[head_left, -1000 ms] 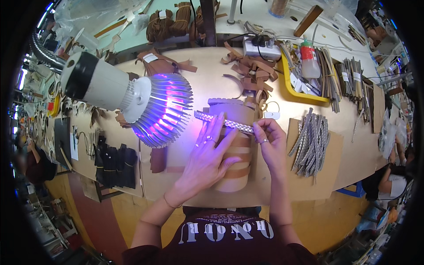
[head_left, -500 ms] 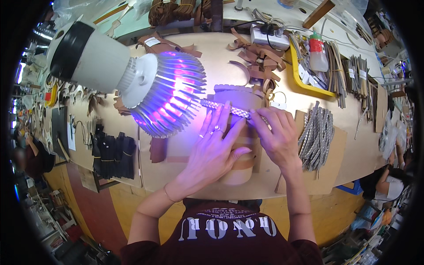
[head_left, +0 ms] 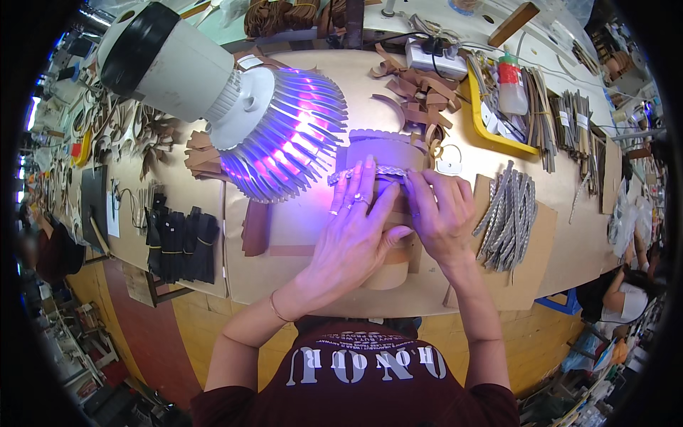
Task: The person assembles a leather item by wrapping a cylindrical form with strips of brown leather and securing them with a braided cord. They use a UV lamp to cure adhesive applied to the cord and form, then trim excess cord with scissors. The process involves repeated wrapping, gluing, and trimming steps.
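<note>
A silver braided strap (head_left: pixel 390 171) lies crosswise over a rounded tan form (head_left: pixel 388 150), which has a scalloped far edge. My left hand (head_left: pixel 357 226) rests on the strap's left part, its fingers stretched out and its thumb apart. At the strap's right end, my right hand (head_left: pixel 445 224) pinches it between thumb and fingers. The strap's underside is mostly hidden by my fingers. A lamp (head_left: pixel 284 139) with a finned metal head glows purple just left of my left hand. To the right of my right hand lies a bundle of similar silver braided straps (head_left: pixel 509 220) on cardboard.
Brown leather strips (head_left: pixel 420 96) are heaped beyond the form. A yellow tray (head_left: pixel 491 139) at the far right holds a red-and-clear bottle (head_left: pixel 511 92) and tools. Bundled black strips (head_left: pixel 181 245) lie at the left. Another person (head_left: pixel 626 299) is at the right edge.
The strap has turned so its near side edge tilts up and less of its braid shows. Both hands shifted slightly. The lamp appears further up and right in the picture.
</note>
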A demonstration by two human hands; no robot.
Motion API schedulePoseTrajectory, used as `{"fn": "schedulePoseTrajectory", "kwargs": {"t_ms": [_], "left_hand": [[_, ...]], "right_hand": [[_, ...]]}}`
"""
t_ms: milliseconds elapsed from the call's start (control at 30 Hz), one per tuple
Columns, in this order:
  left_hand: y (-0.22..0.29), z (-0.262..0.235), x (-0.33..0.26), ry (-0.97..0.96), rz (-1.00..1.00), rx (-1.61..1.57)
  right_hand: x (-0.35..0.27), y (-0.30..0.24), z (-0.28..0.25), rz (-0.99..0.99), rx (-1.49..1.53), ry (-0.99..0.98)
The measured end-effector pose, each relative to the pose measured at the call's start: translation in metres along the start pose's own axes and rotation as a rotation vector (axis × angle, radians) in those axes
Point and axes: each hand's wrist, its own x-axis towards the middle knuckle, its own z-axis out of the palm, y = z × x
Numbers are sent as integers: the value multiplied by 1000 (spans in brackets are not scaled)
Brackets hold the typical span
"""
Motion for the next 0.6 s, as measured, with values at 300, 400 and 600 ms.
{"fn": "schedulePoseTrajectory", "kwargs": {"t_ms": [300, 400, 600], "left_hand": [[-6, -3, -2, -58, -14, -103], [-7, -4, -1, -73, -13, -120], [-9, -6, 0, -91, -9, -145]], "right_hand": [[-3, 5, -5, -108, -4, -1], [-4, 4, -3, -87, 28, -19], [-2, 1, -8, -46, 40, -67]]}}
